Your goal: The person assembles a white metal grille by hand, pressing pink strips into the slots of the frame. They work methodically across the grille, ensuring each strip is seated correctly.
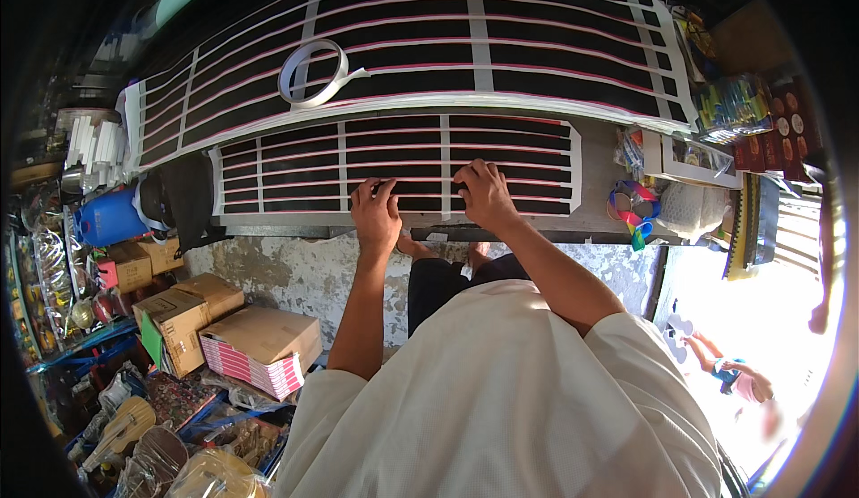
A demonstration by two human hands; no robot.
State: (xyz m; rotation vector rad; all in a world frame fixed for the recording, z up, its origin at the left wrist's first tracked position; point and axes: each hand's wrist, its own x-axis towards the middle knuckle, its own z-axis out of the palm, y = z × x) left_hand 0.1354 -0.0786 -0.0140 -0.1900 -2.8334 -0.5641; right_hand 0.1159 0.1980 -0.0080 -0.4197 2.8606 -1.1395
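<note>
one near panel, black with white and pink lines and pale cross bands, lies flat on the bench at 12 o'clock, straight ahead of you. your left hand is near mid-view toward 10 o'clock, over its near edge; fingers bent, thumb and forefinger close to each other. you cannot tell whether they pinch a line.

your right hand is toward 2 o'clock, reaching farther over the panel; fingers curled downward beside a cross band. you cannot tell whether anything is pinched there.

larger far panel, similar pattern, farther out at 12. white tape roll sits on it at 11 o'clock, loose end sticking out toward 3. multicoloured ribbon at the bench's 3 o'clock end. cardboard box at 8, low down. another person at 4, well apart, in bright light.
</note>
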